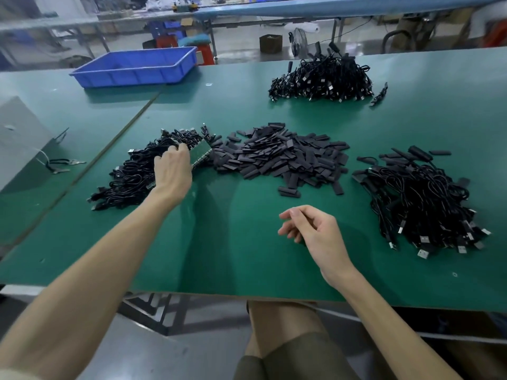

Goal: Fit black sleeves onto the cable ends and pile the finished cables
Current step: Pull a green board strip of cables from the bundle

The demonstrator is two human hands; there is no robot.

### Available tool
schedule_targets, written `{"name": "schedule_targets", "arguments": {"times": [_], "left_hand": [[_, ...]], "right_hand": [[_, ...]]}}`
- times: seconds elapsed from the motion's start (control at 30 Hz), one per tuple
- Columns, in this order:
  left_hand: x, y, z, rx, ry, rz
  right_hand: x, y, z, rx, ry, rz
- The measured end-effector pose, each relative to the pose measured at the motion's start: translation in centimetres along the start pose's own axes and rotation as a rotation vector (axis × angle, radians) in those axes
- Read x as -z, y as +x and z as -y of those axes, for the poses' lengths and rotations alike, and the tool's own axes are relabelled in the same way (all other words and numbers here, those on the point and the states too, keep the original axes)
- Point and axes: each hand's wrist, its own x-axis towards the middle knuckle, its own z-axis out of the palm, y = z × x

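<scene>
Factory assembly floor: long green tabletop [247,242], bulk heaps of black cables [321,78] and sleeves [282,157], blue plastic bin [134,67], more workbenches [274,9] behind.

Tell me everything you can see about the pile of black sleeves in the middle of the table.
The pile of black sleeves is a loose, low heap of short, flat, matte black tubes, rubbery or plastic by their look, lying criss-cross on the green table. A few strays lie apart at its near edge. Its left edge runs up to the left cable pile.
</scene>
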Motion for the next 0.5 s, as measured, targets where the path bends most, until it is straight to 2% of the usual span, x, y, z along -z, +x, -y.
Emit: {"name": "schedule_targets", "arguments": {"times": [0.1, 0.23, 0.37, 0.5], "left_hand": [[-0.2, -0.2, 0.0, 0.02, -0.046, -0.019], [-0.5, 0.0, -0.2, 0.049, 0.033, -0.044], [-1.0, 0.4, -0.3, 0.035, 0.089, 0.041], [-1.7, 0.1, -0.1, 0.044, 0.07, -0.02]], "right_hand": [[-0.1, 0.0, 0.0, 0.003, 0.004, 0.0], [-0.2, -0.2, 0.0, 0.007, -0.004, 0.005], [-0.1, -0.2, -0.1, 0.012, -0.003, 0.0], [-0.2, -0.2, -0.1, 0.014, -0.004, 0.003]]}}
